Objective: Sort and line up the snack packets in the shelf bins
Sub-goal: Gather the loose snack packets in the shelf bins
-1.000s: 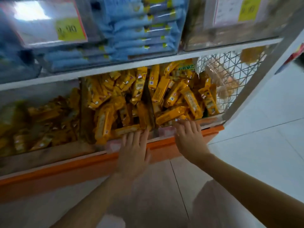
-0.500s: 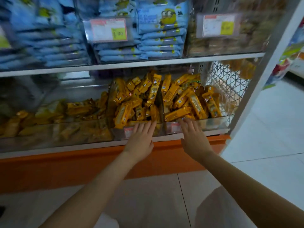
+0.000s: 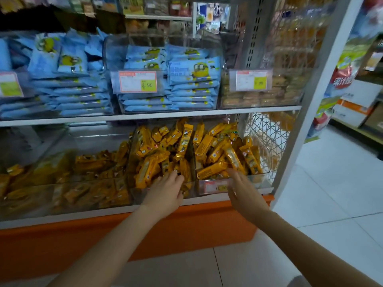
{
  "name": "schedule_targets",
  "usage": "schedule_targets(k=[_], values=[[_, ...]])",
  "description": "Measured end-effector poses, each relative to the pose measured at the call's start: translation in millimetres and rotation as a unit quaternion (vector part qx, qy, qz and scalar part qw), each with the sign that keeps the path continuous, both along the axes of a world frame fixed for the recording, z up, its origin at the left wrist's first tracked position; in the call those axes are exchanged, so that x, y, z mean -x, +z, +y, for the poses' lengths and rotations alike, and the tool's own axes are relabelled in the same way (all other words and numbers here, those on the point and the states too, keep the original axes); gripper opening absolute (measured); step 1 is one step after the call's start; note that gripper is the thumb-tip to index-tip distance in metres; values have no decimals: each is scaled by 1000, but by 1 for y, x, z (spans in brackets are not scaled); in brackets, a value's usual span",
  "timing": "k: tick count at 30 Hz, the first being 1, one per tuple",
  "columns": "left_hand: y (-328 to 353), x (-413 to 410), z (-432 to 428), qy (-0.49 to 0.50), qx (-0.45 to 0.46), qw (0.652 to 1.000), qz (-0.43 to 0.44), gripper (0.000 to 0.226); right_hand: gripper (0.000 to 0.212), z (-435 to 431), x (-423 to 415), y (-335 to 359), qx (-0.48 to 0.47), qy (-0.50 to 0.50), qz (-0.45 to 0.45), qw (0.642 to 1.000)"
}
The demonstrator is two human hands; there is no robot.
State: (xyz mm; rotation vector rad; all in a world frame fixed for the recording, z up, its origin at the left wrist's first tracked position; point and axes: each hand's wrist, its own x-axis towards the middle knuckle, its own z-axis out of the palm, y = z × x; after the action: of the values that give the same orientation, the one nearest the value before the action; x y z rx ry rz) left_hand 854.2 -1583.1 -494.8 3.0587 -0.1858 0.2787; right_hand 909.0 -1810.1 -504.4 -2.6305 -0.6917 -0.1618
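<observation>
Two clear bins on the bottom shelf hold jumbled yellow snack packets: a middle bin [image 3: 134, 195] and a right bin [image 3: 259, 179]. My left hand [image 3: 165, 189] lies with straight fingers on the front of the middle bin, fingertips at the yellow packets [image 3: 149, 168]. Over the front edge of the right bin, my right hand [image 3: 242, 189] reaches with fingers extended, touching the packets there [image 3: 213, 168]. Neither hand holds a packet.
A long clear bin [image 3: 62, 193] of yellow packets sits at the left. Blue packets [image 3: 192, 79] fill bins on the shelf above, with price tags [image 3: 137, 81]. A wire basket [image 3: 267, 131] stands at the right end. Below runs an orange base [image 3: 186, 228]. White floor lies to the right.
The view has pulled back and tilted up, showing the upper shelf. Both hands stay at the bin fronts; fingertips now reach slightly over the rims onto the packets.
</observation>
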Motion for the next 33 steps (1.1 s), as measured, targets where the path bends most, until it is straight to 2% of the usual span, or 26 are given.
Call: schedule_targets(k=[4,7,9,12,15,17,19,23,28,33], values=[[6,-31,-6,-13,-4,999,-52,42,56,-17,-42,13,-28,-60,-117,991],[4,-56,-12,-37,5,998,-44,47,67,-24,-73,11,-41,-115,11,992],[0,-71,-14,-56,2,998,-36,50,81,-24,-84,3,-37,-98,51,993],[-9,-88,-11,-73,4,997,-40,51,87,-20,-87,-9,-19,-74,50,996],[-15,-93,-6,-81,2,996,-48,50,107,-18,-92,-14,36,-92,3,995],[-19,-95,-5,-84,-3,995,-46,53,116,-16,-99,-15,51,-117,6,992],[-23,-96,-4,-83,4,995,-46,55,114,-13,-105,-16,-4,-151,32,988],[-24,-94,-4,-83,16,995,-55,55,79,-13,-111,-16,-139,-178,15,974],[-19,-91,-3,-87,44,995,-30,53,83,-5,-102,-10,-113,-129,-8,985],[-4,-84,-2,-84,38,995,44,56,87,11,-79,14,-119,-22,-114,986]])
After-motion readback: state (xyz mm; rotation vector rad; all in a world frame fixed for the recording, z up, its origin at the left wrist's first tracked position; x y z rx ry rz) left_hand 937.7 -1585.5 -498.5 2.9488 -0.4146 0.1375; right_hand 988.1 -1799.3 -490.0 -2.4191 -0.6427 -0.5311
